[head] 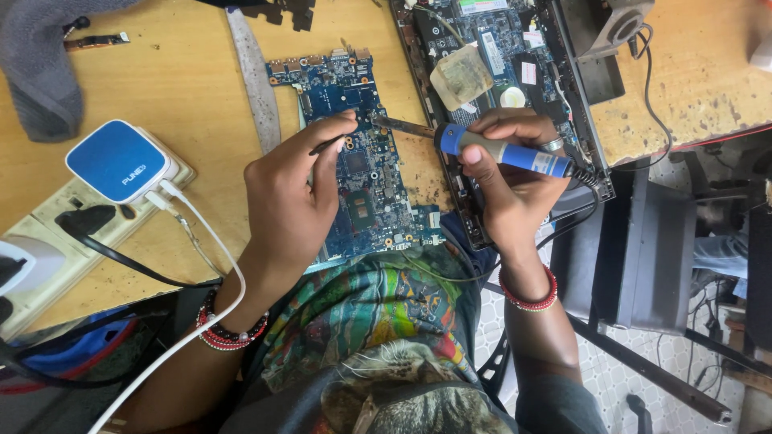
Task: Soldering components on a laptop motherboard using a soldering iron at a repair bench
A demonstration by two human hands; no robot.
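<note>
both hands are closed on tools: the right hand (507, 185) is clenched around one blue-handled soldering iron (503, 151), its dark tip pointing toward nine o'clock, and the left hand (293, 193) pinches one thin dark probe (328, 145) between thumb and fingers. the two tips come close together over the upper part of the circuit board, near the left thumb.

one wooden table (185, 72) fills the upper half of the view; its near edge runs by the person's lap and its right edge drops away at three o'clock to a tiled floor crowded with dark boxes and cables. one opened laptop base (515, 56) lies at one o'clock, touching the right hand's knuckles. one blue circuit board (366, 177) lies flat at the centre, under both hands, its lower end reaching the table's near edge. one grey cloth (40, 72) sits at ten o'clock. one power strip (48, 233) lies at nine o'clock with one blue and white charger (119, 161) plugged into it, and one white cable (201, 241) runs from the charger past the left wrist. one metal strip (253, 76) lies at eleven o'clock, just beside the board. bare wood stays open between cloth and strip. each wrist wears a red beaded bracelet, two in all.
</note>
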